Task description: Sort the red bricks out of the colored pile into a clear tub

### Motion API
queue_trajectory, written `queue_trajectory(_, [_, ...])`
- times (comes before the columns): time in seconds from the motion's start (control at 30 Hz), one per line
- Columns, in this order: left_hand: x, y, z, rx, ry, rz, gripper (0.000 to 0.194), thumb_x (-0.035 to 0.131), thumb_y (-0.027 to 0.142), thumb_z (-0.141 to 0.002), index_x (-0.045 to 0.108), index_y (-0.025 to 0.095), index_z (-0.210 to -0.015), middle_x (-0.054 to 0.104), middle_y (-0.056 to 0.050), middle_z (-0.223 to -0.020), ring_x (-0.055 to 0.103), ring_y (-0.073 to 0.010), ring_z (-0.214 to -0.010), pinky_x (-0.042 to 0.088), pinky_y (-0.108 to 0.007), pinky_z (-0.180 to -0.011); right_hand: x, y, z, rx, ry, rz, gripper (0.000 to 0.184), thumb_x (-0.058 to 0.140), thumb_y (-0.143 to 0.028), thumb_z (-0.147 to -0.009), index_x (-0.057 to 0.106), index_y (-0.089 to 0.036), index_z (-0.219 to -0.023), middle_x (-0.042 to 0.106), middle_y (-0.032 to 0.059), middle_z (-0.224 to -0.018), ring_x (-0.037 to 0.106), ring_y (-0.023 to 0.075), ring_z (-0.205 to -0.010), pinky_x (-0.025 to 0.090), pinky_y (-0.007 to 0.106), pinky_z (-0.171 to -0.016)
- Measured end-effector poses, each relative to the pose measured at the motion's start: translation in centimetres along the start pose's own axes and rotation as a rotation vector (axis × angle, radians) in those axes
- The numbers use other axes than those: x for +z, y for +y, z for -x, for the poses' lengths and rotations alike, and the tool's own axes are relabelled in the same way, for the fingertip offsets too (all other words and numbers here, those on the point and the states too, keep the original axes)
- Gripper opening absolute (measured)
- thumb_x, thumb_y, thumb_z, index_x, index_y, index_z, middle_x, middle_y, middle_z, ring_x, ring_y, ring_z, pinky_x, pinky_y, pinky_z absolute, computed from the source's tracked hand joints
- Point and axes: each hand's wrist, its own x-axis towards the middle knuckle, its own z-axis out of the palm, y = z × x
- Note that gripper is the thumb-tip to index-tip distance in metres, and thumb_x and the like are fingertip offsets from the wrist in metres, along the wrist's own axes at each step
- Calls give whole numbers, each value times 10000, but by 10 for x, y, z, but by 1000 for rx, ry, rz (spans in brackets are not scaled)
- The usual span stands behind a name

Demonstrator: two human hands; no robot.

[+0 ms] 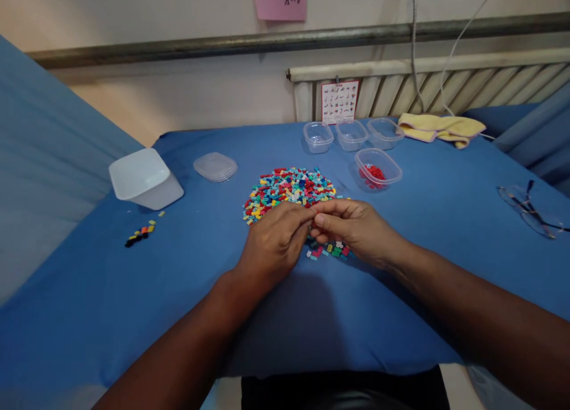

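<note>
Blue cloth covers the surface point(187, 279), which stands against a pale wall with a radiator point(445, 86) behind it and a pink note point(279, 0) stuck higher up. At the far edge sit three clear tubs point(351, 135) in a row, with a yellow cloth point(439, 128) to their right. A fourth tub point(378, 167), nearer in, holds red pieces. Off to the left lie a white box point(143, 178) tipped over, a clear lid point(215, 166) and a small row of bricks point(141, 232). Glasses point(532, 211) rest at the right edge.

In the middle spreads a pile point(289, 190) of small coloured bricks. Both hands meet at its near edge: the left hand point(276, 244) and right hand point(351, 226) have their fingertips pressed together, pinching something too small to make out. A few loose bricks point(329, 251) lie just under and between the hands, touching the cloth.
</note>
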Motion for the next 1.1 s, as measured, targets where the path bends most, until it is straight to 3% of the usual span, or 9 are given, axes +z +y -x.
queue_trajectory(0.23, [0,1,-2,-61,16,100,160,736,124,-1002,730,173,-1155,783,-43,-1038,737,-116,-953,618,-249,-860,-2,-2,3,-38,-60,19,418,971,-483,-806,793,-190,-1045,804,15,-871,754,128,-746,654,291,-738])
queue_trajectory(0.53, [4,5,0,-73,2,127,175,747,141,-994,720,181,-1162,790,-28,-1044,745,-117,-966,611,-255,-889,-9,-5,3,-293,-6,407,299,815,-466,-923,753,-207,-1059,783,21,-846,731,159,-712,603,295,-646])
queue_trajectory(0.6, [5,6,1,-80,0,126,236,740,138,-995,717,176,-1226,796,-52,-1114,750,-134,-1036,615,-279,-942,-22,-14,5,-463,82,619,229,758,-417,-962,765,-216,-1072,787,28,-866,725,168,-719,591,307,-655])
queue_trajectory(0.7, [6,11,2,-71,8,127,281,722,126,-1000,716,151,-1279,791,-85,-1157,749,-153,-1091,620,-305,-982,-57,-38,5,-752,370,1026,176,723,-357,-982,789,-231,-1087,809,65,-971,738,210,-803,609,375,-772])
queue_trajectory(0.8, [7,16,1,-10,-23,131,231,705,118,-1005,724,132,-1235,790,-95,-1118,755,-163,-1063,639,-313,-960,-99,-61,-4,-828,598,1308,238,667,-371,-1023,798,-249,-1179,823,112,-1072,756,286,-897,615,486,-884])
queue_trajectory(0.93, [9,19,2,68,-147,100,185,675,130,-1026,726,122,-1204,799,-104,-1108,763,-182,-1049,658,-327,-926,-136,-72,-19,-788,605,1413,301,611,-307,-1034,809,-261,-1256,815,153,-1203,764,382,-1134,567,609,-1056])
queue_trajectory(1.0, [9,20,3,102,-203,107,183,653,138,-1041,722,113,-1210,798,-102,-1108,759,-181,-1043,659,-327,-922,-141,-71,-21,-744,582,1390,328,582,-291,-1052,811,-267,-1285,813,150,-1191,759,393,-1168,550,630,-1087])
queue_trajectory(1.1, [6,22,5,150,-315,111,192,631,187,-1064,725,129,-1221,784,-88,-1117,741,-182,-1038,648,-335,-913,-130,-68,-16,-743,549,1352,331,572,-308,-1077,819,-257,-1291,812,158,-1222,745,411,-1201,533,628,-1098])
